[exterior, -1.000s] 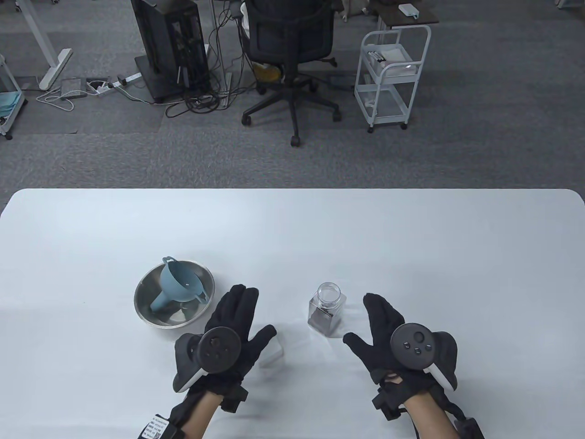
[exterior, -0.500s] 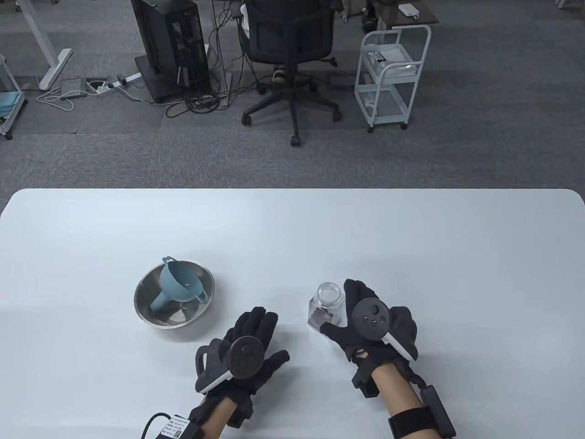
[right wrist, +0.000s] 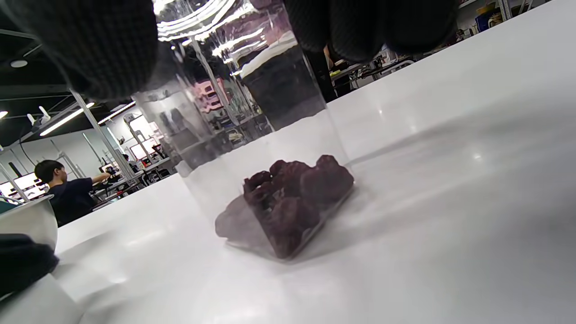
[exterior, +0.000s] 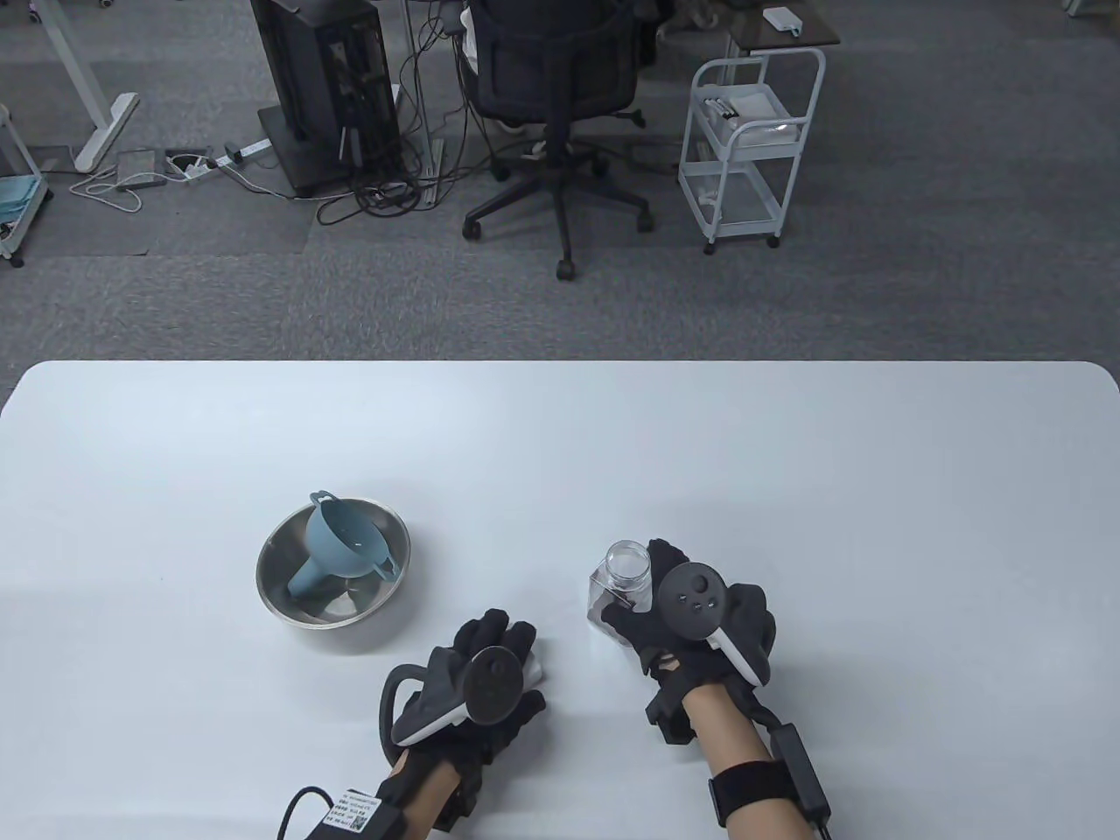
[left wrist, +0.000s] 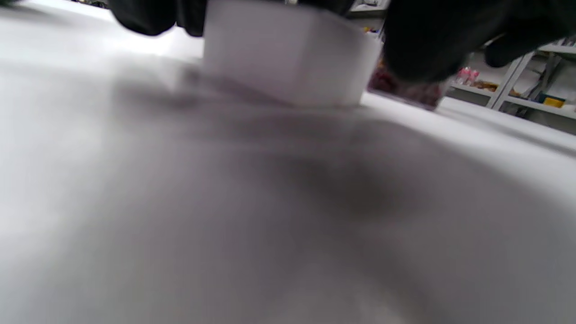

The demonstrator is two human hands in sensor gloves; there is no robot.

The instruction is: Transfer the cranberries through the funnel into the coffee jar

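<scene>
A clear square coffee jar stands open on the white table, with dark red cranberries in its bottom. My right hand grips the jar from its right side, thumb in front and fingers behind; in the right wrist view the gloved fingers wrap the glass. My left hand is curled over a white lid lying on the table; in the left wrist view its fingertips flank the lid. A blue funnel lies on its side in a steel bowl.
The bowl sits left of my left hand, its rim showing in the right wrist view. The table's far edge runs across the middle of the table view; beyond it stand an office chair and a white cart.
My right hand moved left and forward and closed round the jar. My left hand drew back and to the right, and its fingers curled down over the white lid.
</scene>
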